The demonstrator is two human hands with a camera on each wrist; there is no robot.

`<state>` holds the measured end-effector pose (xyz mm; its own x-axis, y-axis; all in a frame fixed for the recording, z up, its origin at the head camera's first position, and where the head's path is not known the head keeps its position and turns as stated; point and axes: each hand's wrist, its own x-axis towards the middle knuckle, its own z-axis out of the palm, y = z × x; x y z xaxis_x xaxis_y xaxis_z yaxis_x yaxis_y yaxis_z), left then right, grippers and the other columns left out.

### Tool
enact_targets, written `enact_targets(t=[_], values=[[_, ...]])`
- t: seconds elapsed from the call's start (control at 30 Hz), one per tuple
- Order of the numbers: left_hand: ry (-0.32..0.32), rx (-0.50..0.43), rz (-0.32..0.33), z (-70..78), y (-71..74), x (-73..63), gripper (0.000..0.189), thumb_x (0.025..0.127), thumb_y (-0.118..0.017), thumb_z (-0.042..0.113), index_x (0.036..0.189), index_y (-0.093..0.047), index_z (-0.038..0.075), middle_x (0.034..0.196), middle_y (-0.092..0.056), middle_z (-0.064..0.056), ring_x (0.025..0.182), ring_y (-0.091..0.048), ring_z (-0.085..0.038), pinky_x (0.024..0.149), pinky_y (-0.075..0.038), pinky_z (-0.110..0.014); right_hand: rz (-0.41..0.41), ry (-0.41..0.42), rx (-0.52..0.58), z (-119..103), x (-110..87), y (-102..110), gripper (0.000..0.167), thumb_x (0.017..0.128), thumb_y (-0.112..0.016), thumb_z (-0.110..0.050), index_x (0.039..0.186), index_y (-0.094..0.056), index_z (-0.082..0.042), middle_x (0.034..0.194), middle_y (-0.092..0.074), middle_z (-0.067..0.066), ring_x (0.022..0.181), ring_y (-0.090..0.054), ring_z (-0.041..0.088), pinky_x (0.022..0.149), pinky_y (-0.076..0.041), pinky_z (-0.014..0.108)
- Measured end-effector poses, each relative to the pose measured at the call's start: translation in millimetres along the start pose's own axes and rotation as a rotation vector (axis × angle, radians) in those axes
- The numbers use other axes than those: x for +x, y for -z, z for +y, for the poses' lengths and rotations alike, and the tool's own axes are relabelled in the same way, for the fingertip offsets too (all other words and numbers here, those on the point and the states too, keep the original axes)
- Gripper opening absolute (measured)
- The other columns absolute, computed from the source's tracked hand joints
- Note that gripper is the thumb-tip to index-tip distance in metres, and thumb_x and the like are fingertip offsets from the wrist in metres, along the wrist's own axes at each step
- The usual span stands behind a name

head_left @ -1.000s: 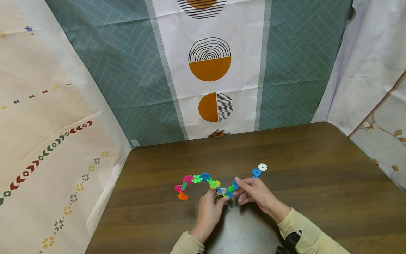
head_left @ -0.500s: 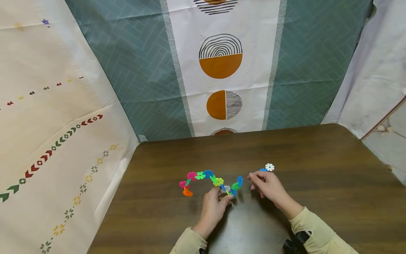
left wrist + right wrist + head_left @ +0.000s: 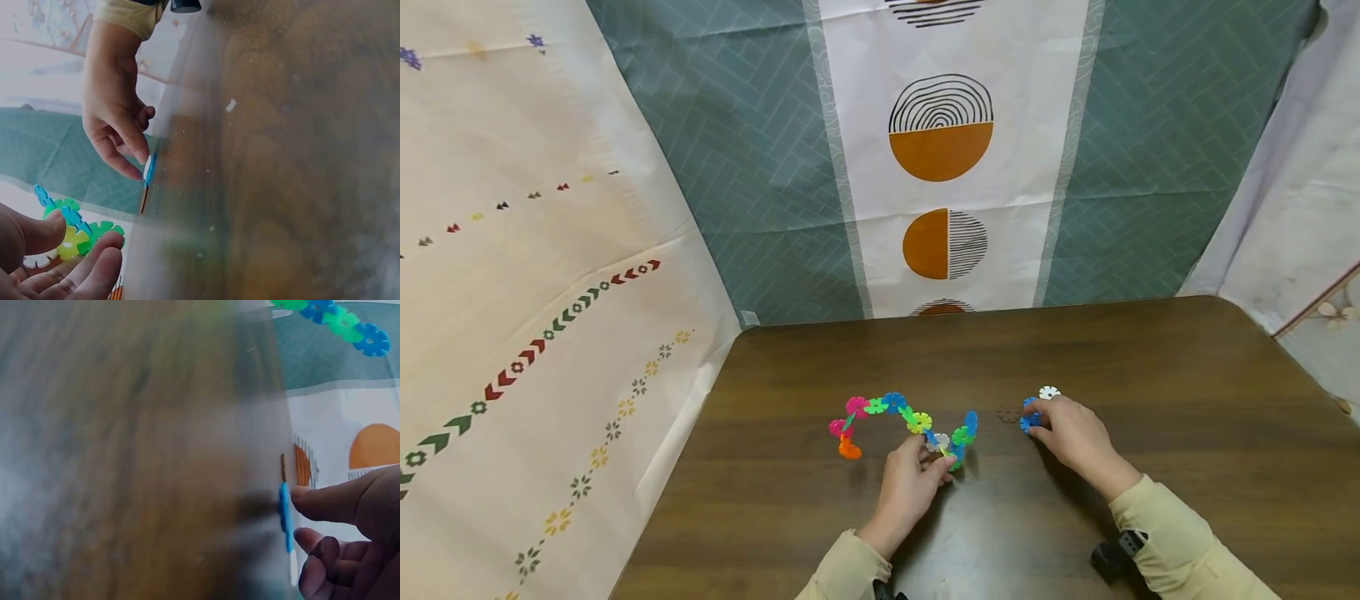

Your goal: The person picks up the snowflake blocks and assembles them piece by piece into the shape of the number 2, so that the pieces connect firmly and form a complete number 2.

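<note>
A wavy chain of notched plastic snowflake discs [image 3: 895, 402] rises from my left hand [image 3: 901, 496], in pink, green, blue, yellow, white and orange. Thumb and fingers pinch its lower part near a green disc [image 3: 103, 234] and a yellow disc [image 3: 72, 244]. Its orange end [image 3: 849, 448] hangs at the left; a blue disc [image 3: 972, 422] tops the right end. My right hand [image 3: 1082, 437] reaches over loose blue discs [image 3: 1029, 424] lying on the table. In the right wrist view its thumb [image 3: 312, 501] and forefinger are spread apart, tips right at a blue disc [image 3: 285, 512].
Beside the blue discs lie a white disc [image 3: 1049, 392] and a brown disc [image 3: 1008, 414], which blends into the wooden table [image 3: 775, 517]. Patterned cloths [image 3: 760, 167] hang behind the table and along both sides.
My right hand has left the chain's right end, where a blue disc now sits, and moved right to the loose blue discs. My left hand keeps holding the chain; the head view has shifted slightly.
</note>
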<state>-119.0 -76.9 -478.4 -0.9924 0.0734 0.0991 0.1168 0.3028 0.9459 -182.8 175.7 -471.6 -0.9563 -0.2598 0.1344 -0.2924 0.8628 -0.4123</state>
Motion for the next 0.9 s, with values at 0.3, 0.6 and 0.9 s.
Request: enact_targets(t=[0.3, 0.6, 0.9], values=[[0.03, -0.021, -0.009, -0.9, 3.2, -0.8, 0.015, 0.089, -0.071, 0.008, 0.093, -0.059, 0.002, 0.083, -0.073, -0.009, 0.064, -0.069, -0.025, 0.059, -0.054, -0.022, -0.016, -0.018, 0.032, 1.3, 0.2, -1.0, 0.028, 0.076, -0.084, -0.015, 0.09, -0.06, -0.01, 0.084, -0.054, 0.004, 0.073, -0.053, 0.021, 0.058, -0.044, 0.038], [-0.001, -0.028, 0.001, -0.3, 3.6, -3.1, 0.016, 0.089, -0.071, 0.008, 0.087, -0.056, 0.002, 0.08, -0.073, -0.009, 0.061, -0.068, -0.022, 0.057, -0.054, -0.023, 0.003, 0.019, 0.143, -5.8, -3.0, 2.1, 0.019, 0.08, -0.079, -0.011, 0.086, -0.061, -0.011, 0.077, -0.064, -0.004, 0.072, -0.061, 0.018, 0.065, -0.049, 0.039], [-0.007, -0.018, 0.009, -0.3, 5.0, -4.8, 0.016, 0.088, -0.072, 0.008, 0.087, -0.056, 0.003, 0.079, -0.072, -0.009, 0.061, -0.068, -0.024, 0.057, -0.054, -0.022, 0.012, 0.046, 0.547, -34.2, -4.6, 10.1, 0.006, 0.095, -0.064, -0.015, 0.101, -0.064, -0.014, 0.075, -0.066, 0.006, 0.056, -0.061, 0.023, 0.053, -0.052, 0.028]])
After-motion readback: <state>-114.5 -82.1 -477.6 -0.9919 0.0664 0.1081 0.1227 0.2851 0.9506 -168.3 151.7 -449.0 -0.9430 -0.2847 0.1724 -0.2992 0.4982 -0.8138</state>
